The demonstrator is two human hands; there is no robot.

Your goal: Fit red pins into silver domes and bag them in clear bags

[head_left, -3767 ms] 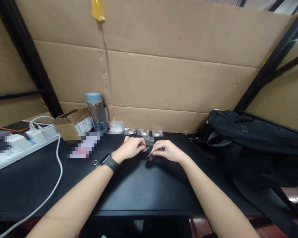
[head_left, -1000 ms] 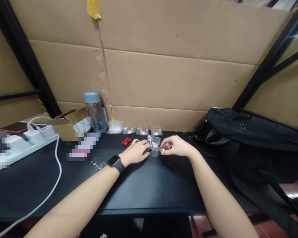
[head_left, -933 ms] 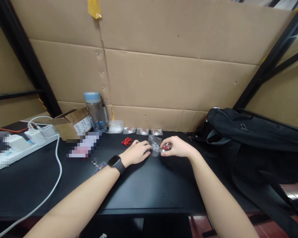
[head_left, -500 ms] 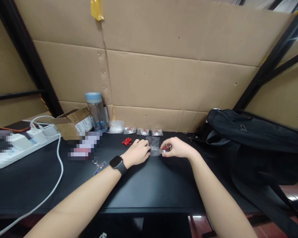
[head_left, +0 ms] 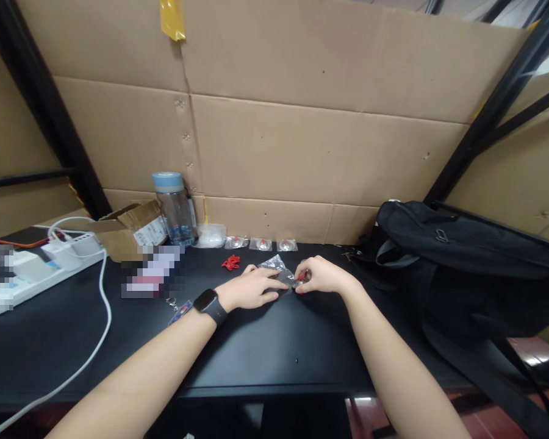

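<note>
My left hand (head_left: 251, 288) lies over a small clear plastic bag (head_left: 275, 263) on the black table (head_left: 256, 347), its fingers stretched out and apart, pressing on the bag. At the bag's right end, my right hand (head_left: 324, 275) pinches a small round silvery piece with red on it (head_left: 304, 277); the fingers partly cover it, so its exact kind is unclear. Left of the bag is a little heap of red cords (head_left: 231, 262). Behind it, along the cardboard wall, several clear bags (head_left: 260, 244) lie in a row, with round silvery pieces and red bits showing inside.
A blue-lidded bottle (head_left: 175, 210), an open cardboard box (head_left: 130, 231) and a clear plastic bundle (head_left: 210, 235) stand at the back left. A white power strip (head_left: 41, 268) with a cable sits far left. A black backpack (head_left: 466, 262) fills the right side. A keychain (head_left: 180, 311) lies near my left wrist.
My left fingers have spread and stretched onto the plastic bag, which has tilted and crumpled. My right hand has brought the round silvery piece against the bag's end.
</note>
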